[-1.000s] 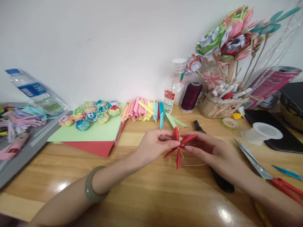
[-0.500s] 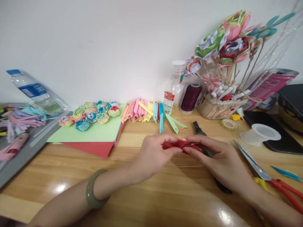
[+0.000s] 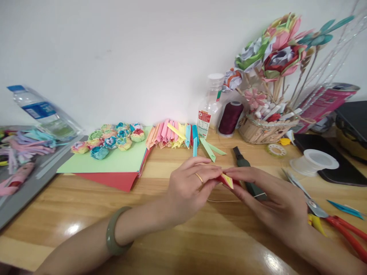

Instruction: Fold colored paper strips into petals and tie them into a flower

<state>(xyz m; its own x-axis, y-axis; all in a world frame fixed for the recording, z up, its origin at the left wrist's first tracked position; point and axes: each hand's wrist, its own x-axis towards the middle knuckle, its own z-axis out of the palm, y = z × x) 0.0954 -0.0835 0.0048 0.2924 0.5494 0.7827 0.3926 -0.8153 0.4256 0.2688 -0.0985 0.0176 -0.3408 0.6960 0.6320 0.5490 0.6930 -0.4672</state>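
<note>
Between both hands is a small folded paper piece, red with a yellow inner face, held just above the wooden table. My left hand, with a ring and a green bangle on its arm, pinches the piece's left end between thumb and fingers. My right hand grips its right end the same way, hiding part of it. A thin pale thread runs below the fingers. Behind the right hand lies a dark green tool, partly covered. Scissors with red handles rest to the right.
Folded paper strips stand in a row near the wall. Paper flowers sit on green sheets at left. A bottle, a purple thread spool, a flower basket and a clear spool are at right.
The red paper piece has been turned, so its yellow face now shows. The left hand's fingers have shifted their grip, and the right hand has moved slightly right and down.
</note>
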